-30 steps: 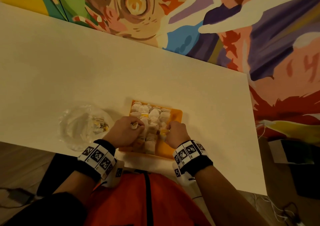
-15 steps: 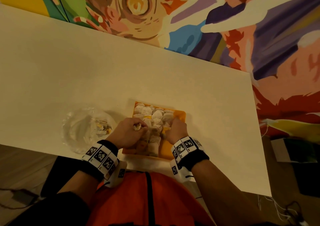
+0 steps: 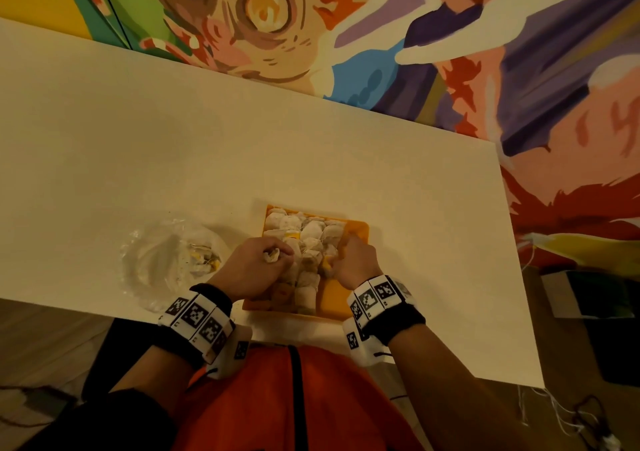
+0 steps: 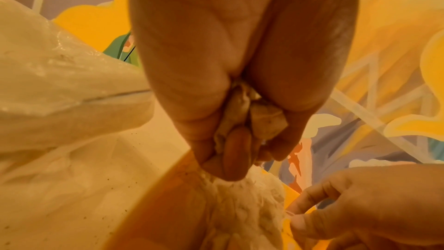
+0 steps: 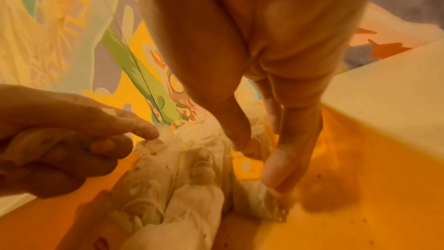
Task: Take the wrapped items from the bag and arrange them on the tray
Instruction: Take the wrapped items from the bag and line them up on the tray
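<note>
Nearest the body, the left hand (image 3: 254, 267) clutches spare wrapped items (image 4: 250, 119) while the right hand (image 3: 356, 263) pinches one into line on the orange tray (image 3: 358, 230), probably to fill rows; beyond, on the surface (image 3: 173, 145), the bag (image 3: 166, 260) holds more.

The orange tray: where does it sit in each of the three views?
Head: orange tray low centre, at the table's near edge, between both hands.
Left wrist: bottom centre, below the left hand.
Right wrist: lower right, under the right hand.
Shared landmark: the wrapped items piled on it.
</note>
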`<state>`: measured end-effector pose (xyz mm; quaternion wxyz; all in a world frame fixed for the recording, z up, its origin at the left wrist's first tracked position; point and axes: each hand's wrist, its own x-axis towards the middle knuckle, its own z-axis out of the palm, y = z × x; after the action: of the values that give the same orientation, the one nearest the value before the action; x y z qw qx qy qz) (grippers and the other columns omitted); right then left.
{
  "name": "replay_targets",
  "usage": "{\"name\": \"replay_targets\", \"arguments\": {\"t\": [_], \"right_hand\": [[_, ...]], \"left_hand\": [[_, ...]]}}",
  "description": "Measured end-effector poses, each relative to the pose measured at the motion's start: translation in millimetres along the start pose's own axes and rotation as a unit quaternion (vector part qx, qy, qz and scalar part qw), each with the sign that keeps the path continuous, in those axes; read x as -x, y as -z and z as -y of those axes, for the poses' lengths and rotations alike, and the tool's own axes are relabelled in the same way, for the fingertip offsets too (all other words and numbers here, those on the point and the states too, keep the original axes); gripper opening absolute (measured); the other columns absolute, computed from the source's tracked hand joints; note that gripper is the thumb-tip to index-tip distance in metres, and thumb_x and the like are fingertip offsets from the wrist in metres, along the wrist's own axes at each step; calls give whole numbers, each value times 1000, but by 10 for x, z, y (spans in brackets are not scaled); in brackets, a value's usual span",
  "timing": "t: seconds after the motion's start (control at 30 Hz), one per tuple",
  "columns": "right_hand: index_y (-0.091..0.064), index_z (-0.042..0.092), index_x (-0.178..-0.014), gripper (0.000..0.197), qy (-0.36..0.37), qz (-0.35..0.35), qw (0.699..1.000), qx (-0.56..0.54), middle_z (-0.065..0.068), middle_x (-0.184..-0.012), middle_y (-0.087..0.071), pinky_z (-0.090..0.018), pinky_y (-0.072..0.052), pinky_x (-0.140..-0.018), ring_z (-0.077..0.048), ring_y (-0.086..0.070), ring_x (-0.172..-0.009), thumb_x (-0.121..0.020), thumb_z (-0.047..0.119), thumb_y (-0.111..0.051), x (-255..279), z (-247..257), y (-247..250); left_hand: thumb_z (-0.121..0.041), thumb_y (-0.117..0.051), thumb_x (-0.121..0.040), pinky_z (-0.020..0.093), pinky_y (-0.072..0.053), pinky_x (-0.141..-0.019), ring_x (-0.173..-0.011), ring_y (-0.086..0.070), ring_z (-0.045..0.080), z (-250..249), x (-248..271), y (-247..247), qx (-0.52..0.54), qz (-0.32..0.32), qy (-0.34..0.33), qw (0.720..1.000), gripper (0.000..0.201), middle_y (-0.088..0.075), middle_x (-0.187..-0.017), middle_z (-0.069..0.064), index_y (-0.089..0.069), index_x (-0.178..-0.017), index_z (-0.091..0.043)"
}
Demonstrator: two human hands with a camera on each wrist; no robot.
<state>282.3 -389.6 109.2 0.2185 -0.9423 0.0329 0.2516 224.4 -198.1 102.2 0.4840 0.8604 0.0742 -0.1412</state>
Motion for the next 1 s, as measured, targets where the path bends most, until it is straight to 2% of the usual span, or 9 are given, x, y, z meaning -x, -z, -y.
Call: {"name": "replay_targets", "arguments": {"t": [0.1, 0.2, 0.27, 0.37, 0.47, 0.6, 0.73, 0.83, 1.0], "right_hand": [[-44, 8, -131, 43, 34, -25, 999, -15, -15, -129, -53, -32, -45, -90, -28, -51, -119, -93, 20, -60, 54, 2, 78], [-59, 16, -117, 25, 132, -73, 983, -105, -2, -108, -61, -23, -46, -78, -14, -59, -95, -92, 14, -61, 161, 70, 124], [-66, 16, -107, 18, 216, -53, 960, -168, 8, -94, -62, -16, -46, -71, -4, -59, -83, -90, 9, -63, 272, 163, 139], [-69, 22, -104, 20, 284, 7, 942, -180, 6, -98, -64, -10, -44, -70, -2, -58, -80, -89, 10, -66, 404, 283, 123], [-71, 23, -108, 29, 296, 29, 941, -164, 5, -104, -61, -7, -42, -67, -8, -56, -78, -86, 5, -67, 439, 314, 89], [-74, 19, -98, 18, 303, 29, 939, -160, 7, -98, -60, -10, -44, -69, -7, -56, -78, -86, 7, -68, 435, 294, 72], [-73, 20, -92, 9, 293, 16, 936, -195, 1, -96, -68, -29, -53, -79, -12, -63, -86, -85, 14, -71, 401, 225, 82], [-71, 19, -92, 7, 280, 13, 934, -223, 5, -93, -70, -27, -54, -77, -9, -66, -86, -87, 15, -70, 383, 161, 140], [-70, 23, -92, 14, 283, 1, 923, -262, 13, -89, -66, -26, -56, -76, -11, -67, -85, -90, 10, -66, 390, 80, 234]], "left_hand": [[-28, -67, -89, 27, -43, -92, -112, -53, 8, -51, 29, 24, 14, -3, 2, 1000, 16, -62, -117, -10, -67, -105, -24], [-24, -72, -85, 23, -45, -83, -101, -58, 6, -129, 61, 51, 47, 2, 2, 999, 24, -61, -114, -10, -65, -108, -25], [-23, -75, -83, 27, -50, -74, -82, -61, 8, -176, 78, 66, 73, 17, -3, 997, 28, -67, -100, -3, -64, -108, -27], [-19, -76, -81, 26, -53, -65, -73, -62, 4, -242, 98, 78, 81, 47, -40, 995, 32, -67, -91, -3, -62, -109, -23], [-13, -79, -77, 12, -45, -69, -84, -60, -4, -283, 110, 79, 83, 78, -65, 991, 39, -63, -100, -10, -58, -107, -27], [-14, -80, -77, 18, -50, -75, -96, -63, 1, -271, 132, 72, 103, 98, -55, 988, 50, -63, -112, -9, -57, -121, -24], [-25, -73, -85, 24, -55, -68, -91, -65, 3, -270, 155, 72, 84, 73, -61, 992, 32, -66, -106, -13, -63, -115, -28], [-30, -66, -90, 19, -48, -58, -70, -59, -3, -250, 169, 54, 81, 70, -62, 992, 22, -67, -93, -14, -66, -111, -26], [-37, -62, -91, 26, -48, -61, -75, -63, 18, -220, 160, 59, 52, 58, -65, 995, 22, -67, -83, -1, -68, -104, -20]]}}
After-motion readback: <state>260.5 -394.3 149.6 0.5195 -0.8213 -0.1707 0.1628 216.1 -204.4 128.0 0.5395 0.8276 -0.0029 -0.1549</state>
